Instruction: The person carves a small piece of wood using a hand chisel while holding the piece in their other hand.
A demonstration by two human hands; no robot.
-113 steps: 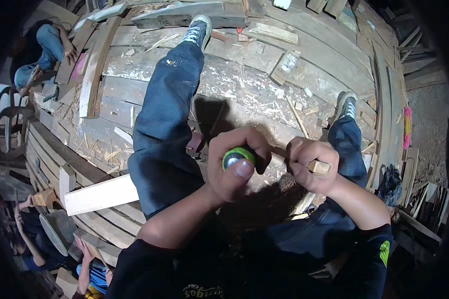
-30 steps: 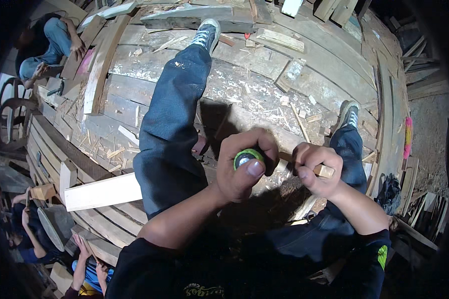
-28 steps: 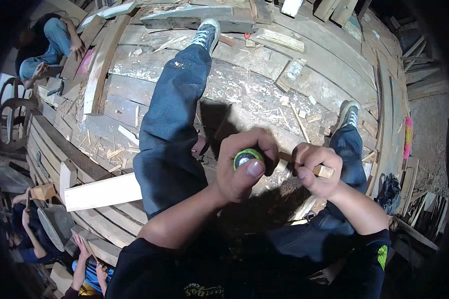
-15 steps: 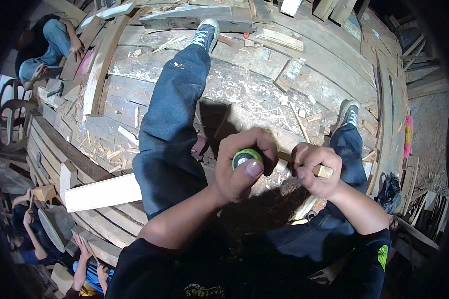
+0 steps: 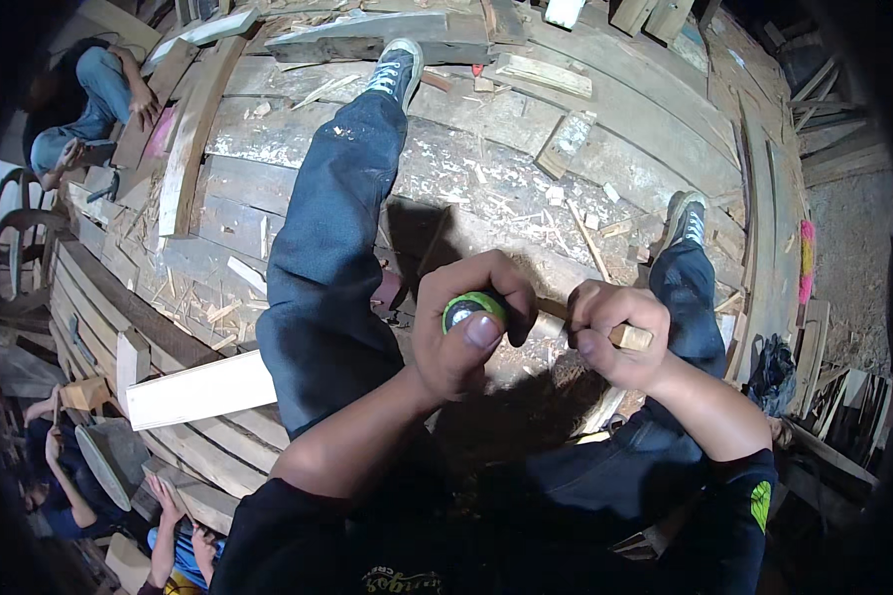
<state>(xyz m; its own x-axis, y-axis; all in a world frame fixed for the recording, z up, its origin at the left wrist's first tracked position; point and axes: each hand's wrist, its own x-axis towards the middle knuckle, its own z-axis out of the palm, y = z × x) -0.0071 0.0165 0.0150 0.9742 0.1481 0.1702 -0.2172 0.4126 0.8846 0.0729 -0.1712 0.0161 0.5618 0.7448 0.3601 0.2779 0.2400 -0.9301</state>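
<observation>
My left hand (image 5: 466, 327) is wrapped round an upright chisel handle (image 5: 463, 315), green and black with a shiny metal cap at its top. The chisel's lower part is hidden beneath my fist. Just to the right, my right hand (image 5: 620, 332) grips a wooden handle (image 5: 632, 337), probably a hammer's, whose butt sticks out past my fingers. That handle runs leftward toward my left fist, and its far end is partly hidden. Below both hands lies a shadowed wooden surface (image 5: 556, 389) between my legs.
Wood chips and offcuts litter the plank floor (image 5: 496, 149). A slatted bench (image 5: 208, 446) with a pale board (image 5: 203, 390) stands at left. A seated person (image 5: 99, 99) is at upper left; other people's hands (image 5: 164, 501) work at lower left. A black plastic bag (image 5: 772, 375) lies at right.
Both hands appear slightly farther left, along with the whole scene, as the view shifts a little. Their grips look the same.
</observation>
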